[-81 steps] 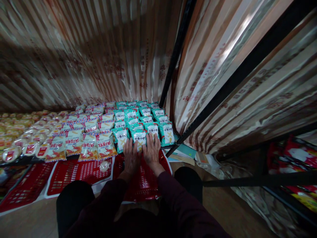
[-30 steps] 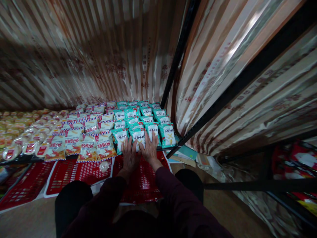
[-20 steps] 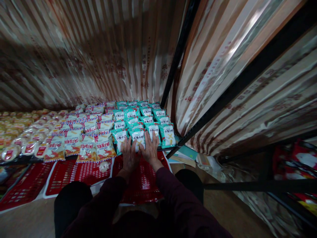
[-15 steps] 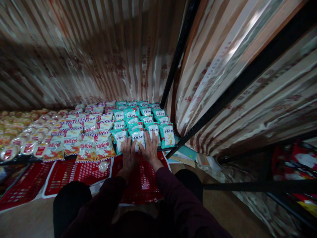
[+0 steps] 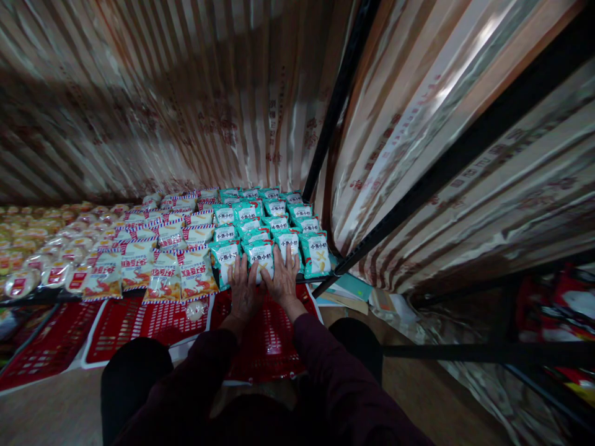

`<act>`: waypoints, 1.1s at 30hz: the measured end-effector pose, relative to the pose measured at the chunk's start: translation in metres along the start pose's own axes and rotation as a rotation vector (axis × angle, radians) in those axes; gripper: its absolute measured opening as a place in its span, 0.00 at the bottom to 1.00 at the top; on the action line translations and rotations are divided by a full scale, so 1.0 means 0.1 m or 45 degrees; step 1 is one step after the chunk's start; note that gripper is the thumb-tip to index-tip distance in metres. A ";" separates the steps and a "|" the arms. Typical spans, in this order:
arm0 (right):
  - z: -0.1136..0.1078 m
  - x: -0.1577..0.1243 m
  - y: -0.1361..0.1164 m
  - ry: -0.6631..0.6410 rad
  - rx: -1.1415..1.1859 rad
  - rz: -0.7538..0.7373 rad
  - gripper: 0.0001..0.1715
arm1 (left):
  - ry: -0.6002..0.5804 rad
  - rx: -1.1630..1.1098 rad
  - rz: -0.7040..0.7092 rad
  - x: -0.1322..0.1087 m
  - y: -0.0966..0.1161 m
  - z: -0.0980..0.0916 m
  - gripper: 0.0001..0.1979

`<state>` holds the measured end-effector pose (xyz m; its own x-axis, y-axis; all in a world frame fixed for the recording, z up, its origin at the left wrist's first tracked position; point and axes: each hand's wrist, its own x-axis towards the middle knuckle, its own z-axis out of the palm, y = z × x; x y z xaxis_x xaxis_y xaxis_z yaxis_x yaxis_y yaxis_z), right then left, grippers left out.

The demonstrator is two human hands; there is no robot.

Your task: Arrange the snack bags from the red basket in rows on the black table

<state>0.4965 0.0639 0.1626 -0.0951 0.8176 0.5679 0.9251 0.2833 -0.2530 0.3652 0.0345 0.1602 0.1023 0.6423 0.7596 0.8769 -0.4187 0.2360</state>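
Note:
Several teal-and-white snack bags (image 5: 317, 253) stand in rows at the right end of a low shelf. My left hand (image 5: 245, 293) rests with its fingers apart against the front bags, touching the teal bag (image 5: 259, 253) in the middle of the front row. Beside it, my right hand (image 5: 282, 280) spreads its fingers over the lower part of the neighbouring teal bag (image 5: 287, 240). Neither hand wraps round a bag. Left of these are rows of white-and-orange snack bags (image 5: 199, 279) with striped edges.
Red plastic baskets (image 5: 139, 325) sit below the shelf front. Round wrapped packs (image 5: 21, 284) fill the shelf's left part. A black metal post (image 5: 357, 251) slants up at the right. Striped plastic sheeting (image 5: 223, 93) hangs behind. Papers (image 5: 346, 288) lie by the post.
The view has shifted very slightly. Both hands remain on the front teal bags, and the bags look the same.

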 end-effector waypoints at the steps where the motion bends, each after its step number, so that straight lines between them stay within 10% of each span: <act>1: 0.01 0.00 0.00 0.005 0.003 -0.003 0.40 | -0.002 0.002 0.001 0.00 0.00 0.00 0.24; 33: 0.01 -0.10 -0.04 0.109 0.022 -0.032 0.35 | -0.062 0.057 0.021 -0.10 -0.02 -0.07 0.26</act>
<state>0.4936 0.0549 0.1571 -0.0854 0.7645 0.6389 0.9162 0.3123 -0.2512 0.3595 0.0244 0.1558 0.1384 0.6665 0.7326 0.8951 -0.4007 0.1955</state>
